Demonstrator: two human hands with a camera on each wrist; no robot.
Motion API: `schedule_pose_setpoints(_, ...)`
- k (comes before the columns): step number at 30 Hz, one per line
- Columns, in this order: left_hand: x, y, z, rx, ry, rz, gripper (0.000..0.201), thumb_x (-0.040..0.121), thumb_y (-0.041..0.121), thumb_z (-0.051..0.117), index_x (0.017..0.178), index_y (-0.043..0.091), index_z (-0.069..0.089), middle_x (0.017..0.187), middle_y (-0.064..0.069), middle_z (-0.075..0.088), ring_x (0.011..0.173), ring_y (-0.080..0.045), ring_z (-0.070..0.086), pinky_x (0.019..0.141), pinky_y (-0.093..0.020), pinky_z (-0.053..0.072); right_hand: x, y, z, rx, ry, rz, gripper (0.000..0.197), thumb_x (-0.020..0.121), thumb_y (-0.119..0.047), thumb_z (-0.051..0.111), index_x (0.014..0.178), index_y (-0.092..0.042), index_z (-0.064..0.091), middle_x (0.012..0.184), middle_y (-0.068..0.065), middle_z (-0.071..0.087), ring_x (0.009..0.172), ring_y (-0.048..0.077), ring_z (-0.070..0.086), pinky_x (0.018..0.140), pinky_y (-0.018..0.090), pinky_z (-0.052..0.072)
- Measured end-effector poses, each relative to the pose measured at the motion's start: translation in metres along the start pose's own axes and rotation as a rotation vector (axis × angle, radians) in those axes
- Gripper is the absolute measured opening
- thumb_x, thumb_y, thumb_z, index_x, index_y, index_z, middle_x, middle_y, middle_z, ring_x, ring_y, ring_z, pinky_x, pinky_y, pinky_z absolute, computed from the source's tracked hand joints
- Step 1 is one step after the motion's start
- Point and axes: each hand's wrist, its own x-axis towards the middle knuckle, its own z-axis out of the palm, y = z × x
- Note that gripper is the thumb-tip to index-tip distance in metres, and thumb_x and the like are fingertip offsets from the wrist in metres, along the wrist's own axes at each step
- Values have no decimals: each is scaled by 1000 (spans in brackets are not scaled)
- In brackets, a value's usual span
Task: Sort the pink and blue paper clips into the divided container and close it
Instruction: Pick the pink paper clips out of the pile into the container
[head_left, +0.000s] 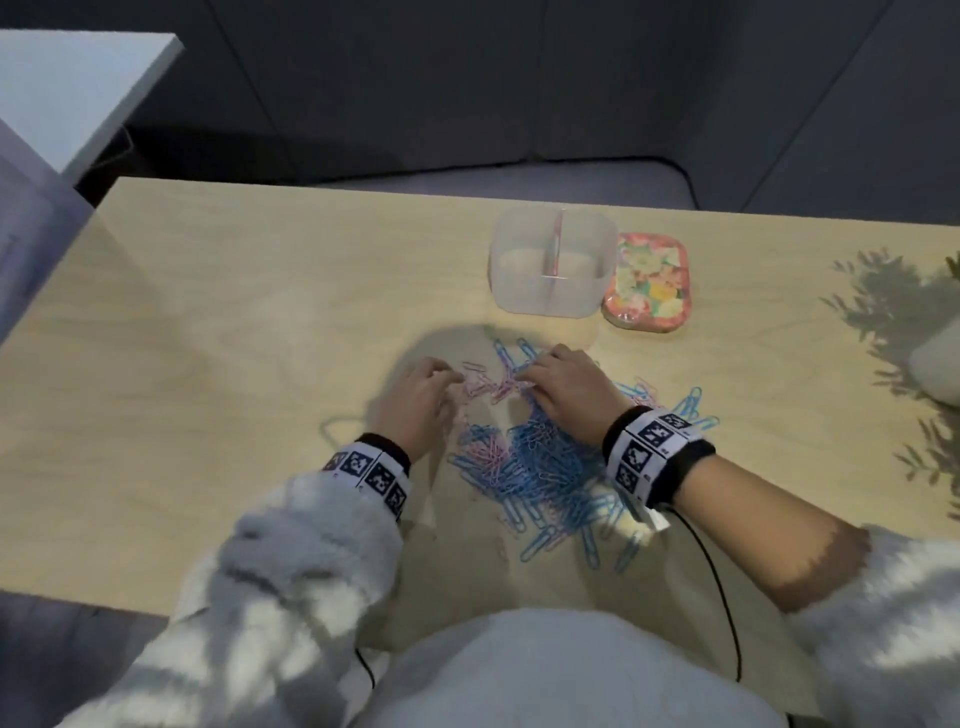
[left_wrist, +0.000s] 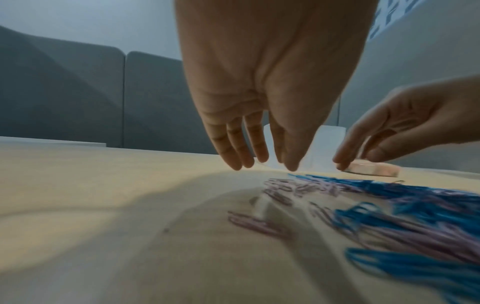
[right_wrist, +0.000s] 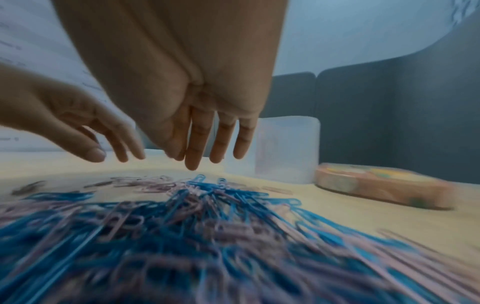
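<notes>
A mixed pile of blue paper clips and pink paper clips lies on the wooden table in front of me. Both hands hover at the pile's far edge with straight fingers and hold nothing. My left hand is over the pink clips on the left, its fingertips just above the table. My right hand reaches over where the two colours meet. Beyond them stands the clear divided container, open and seemingly empty. Its floral lid lies flat to its right.
A white rounded object sits at the table's right edge among leaf shadows. A white board stands at the far left, and a grey sofa lies behind the table. Bare tabletop spreads to the left of the pile.
</notes>
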Motion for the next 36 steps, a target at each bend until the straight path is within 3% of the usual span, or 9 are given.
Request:
schedule_pose_setpoints(5, 34, 3, 1, 51, -148, -15, 60, 83, 30, 64, 135, 14, 42, 139, -8, 42, 125, -26, 38, 106, -36, 34, 39, -16, -3, -108, -179, -32, 51, 83, -31, 60, 129, -17, 45, 136, 6, 43, 124, 28, 38, 99, 40, 32)
schedule_pose_setpoints(9, 39, 3, 5, 88, -131, -10, 47, 81, 35, 65, 121, 13, 55, 126, -7, 49, 115, -25, 42, 99, -36, 39, 47, -20, 4, -94, -157, -1, 34, 83, -33, 58, 115, -19, 56, 122, 6, 51, 116, 28, 43, 93, 40, 34)
schedule_pose_setpoints(13, 38, 3, 8, 20, -92, 9, 24, 85, 24, 61, 103, 10, 66, 109, -8, 56, 101, -25, 52, 87, -36, 45, 45, -24, 8, 6, -152, 20, 26, 90, -26, 52, 110, -15, 65, 108, 9, 59, 109, 28, 50, 88, 39, 37)
schedule_pose_setpoints(17, 38, 4, 7, 56, -98, 69, 20, 87, 18, 58, 101, 6, 66, 108, -12, 58, 98, -29, 55, 82, -38, 46, 42, -26, 12, -54, -155, 12, 23, 92, -14, 47, 108, -4, 60, 107, 13, 59, 106, 30, 52, 84, 39, 40)
schedule_pose_setpoints(21, 39, 6, 7, 156, -115, 158, 20, 90, 10, 52, 104, 3, 64, 108, -14, 59, 96, -32, 58, 77, -39, 46, 39, -23, 6, -35, -153, 14, 18, 91, -4, 46, 105, -2, 56, 112, 15, 58, 108, 30, 51, 84, 36, 37)
schedule_pose_setpoints(26, 38, 7, 5, 124, -90, 106, 26, 94, 12, 44, 102, 3, 67, 114, -12, 62, 97, -31, 60, 82, -38, 50, 43, -13, -43, 407, 35, 217, 16, 92, -14, 51, 96, -6, 63, 100, 9, 65, 91, 22, 59, 79, 27, 43)
schedule_pose_setpoints(31, 38, 11, 6, 88, -70, 84, 27, 92, 9, 43, 99, 3, 68, 113, -11, 65, 96, -28, 61, 81, -34, 48, 79, 19, -91, 508, 370, 382, 16, 89, -11, 54, 87, 1, 64, 92, 14, 68, 83, 23, 58, 80, 30, 45)
schedule_pose_setpoints(36, 47, 19, -8, -40, -11, 13, 20, 86, 11, 57, 103, 8, 69, 106, -8, 69, 97, -21, 62, 88, -30, 50, 108, 37, -92, 525, 335, 495, 23, 87, -15, 58, 82, 6, 68, 89, 18, 70, 84, 29, 63, 80, 36, 52)
